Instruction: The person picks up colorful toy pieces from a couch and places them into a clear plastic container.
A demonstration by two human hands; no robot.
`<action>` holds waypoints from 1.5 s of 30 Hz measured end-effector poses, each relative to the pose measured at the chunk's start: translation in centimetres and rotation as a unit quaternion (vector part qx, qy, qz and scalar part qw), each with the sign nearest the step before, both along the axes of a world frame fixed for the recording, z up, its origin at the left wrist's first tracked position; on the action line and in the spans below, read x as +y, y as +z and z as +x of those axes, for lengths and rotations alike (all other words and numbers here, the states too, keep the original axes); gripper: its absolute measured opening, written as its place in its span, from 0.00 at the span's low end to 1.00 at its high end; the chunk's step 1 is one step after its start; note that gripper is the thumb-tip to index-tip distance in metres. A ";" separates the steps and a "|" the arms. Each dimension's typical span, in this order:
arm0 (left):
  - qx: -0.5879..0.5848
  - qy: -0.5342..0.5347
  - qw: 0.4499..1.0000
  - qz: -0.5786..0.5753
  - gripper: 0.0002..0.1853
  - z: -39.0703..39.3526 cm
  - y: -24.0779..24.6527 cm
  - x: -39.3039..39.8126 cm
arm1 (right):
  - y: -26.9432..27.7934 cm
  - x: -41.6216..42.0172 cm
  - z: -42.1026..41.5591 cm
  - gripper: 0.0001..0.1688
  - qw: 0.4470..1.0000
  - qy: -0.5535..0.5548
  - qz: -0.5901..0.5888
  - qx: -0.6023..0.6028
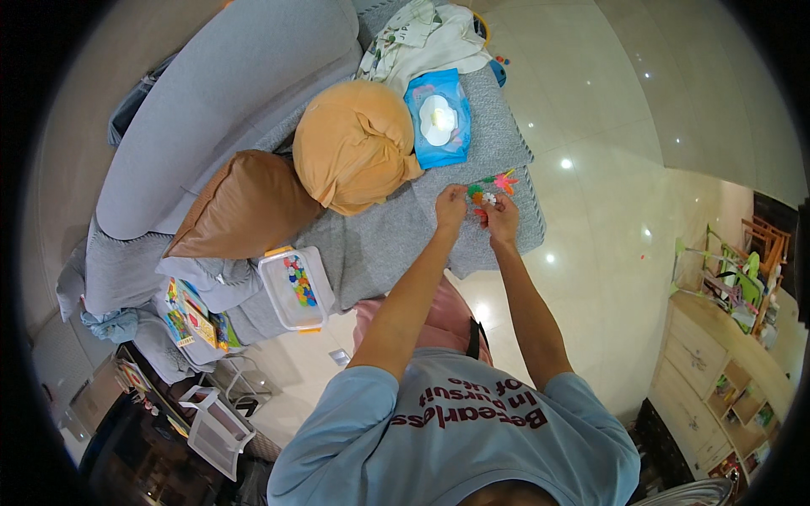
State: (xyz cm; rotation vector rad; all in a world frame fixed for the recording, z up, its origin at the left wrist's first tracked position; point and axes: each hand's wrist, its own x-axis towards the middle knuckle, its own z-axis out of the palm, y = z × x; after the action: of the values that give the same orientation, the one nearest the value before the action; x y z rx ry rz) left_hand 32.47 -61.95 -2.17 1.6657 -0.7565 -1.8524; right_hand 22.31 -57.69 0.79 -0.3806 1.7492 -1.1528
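Observation:
Over the grey sofa seat, my left hand [451,205] and my right hand [500,219] are close together. Small plastic snowflake-shaped pieces [477,194] in green, orange and white lie between my fingertips; my right hand grips the white one, with a red piece at its fingers. My left fingers are at the green piece's edge; their exact grip is too small to tell. Just beyond, a pink and yellow flower-like piece [506,183] with a green stem rests on the seat. At the left, a clear plastic box [270,297] with orange latches holds many colourful pieces.
A blue wipes pack [458,101] with a white lid lies beyond my hands. An orange-yellow cushion [354,145] and a brown cushion [247,212] are on the sofa's left. White printed cloth [443,44] lies at the top. Books [199,322] lie at far left; a wooden cabinet [693,348] stands right.

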 end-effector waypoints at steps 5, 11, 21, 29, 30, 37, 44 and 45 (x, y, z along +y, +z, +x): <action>-0.025 -0.013 0.997 -0.067 0.07 -0.1 -1.8 0.7 | -0.5 -0.1 0.9 0.08 0.998 -0.058 -0.034 0.010; 0.009 0.077 0.997 -0.008 0.06 -1.3 -1.4 0.4 | -0.5 0.3 1.7 0.16 0.992 -0.097 -0.081 -0.022; -0.052 0.016 0.997 -0.049 0.08 -1.7 -5.3 0.9 | -1.0 0.2 0.5 0.18 0.924 0.149 0.001 0.351; -0.044 0.017 0.999 0.009 0.08 -1.4 -2.4 -0.2 | 0.1 -0.5 1.0 0.15 0.904 0.195 0.002 0.382; -0.061 0.011 0.998 0.015 0.08 -1.5 -1.5 -0.5 | -0.2 -0.4 0.9 0.15 0.901 0.186 -0.023 0.391; 0.011 0.056 0.998 0.037 0.09 -1.3 0.3 -0.6 | 0.1 0.5 0.4 0.17 0.899 0.214 -0.055 0.378; 0.083 0.040 0.993 0.072 0.11 -0.1 1.6 0.2 | 6.0 -1.7 -2.4 0.16 0.778 0.211 -0.112 0.581; 0.103 0.047 0.991 0.077 0.11 0.2 2.1 0.8 | 5.7 -1.9 -2.8 0.16 0.767 0.234 -0.103 0.588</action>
State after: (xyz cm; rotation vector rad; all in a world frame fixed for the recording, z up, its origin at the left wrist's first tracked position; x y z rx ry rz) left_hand 32.69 -61.18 -0.04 1.5420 -0.4503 -2.0195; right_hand 19.52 -59.55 6.46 -1.8842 2.2945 -0.7094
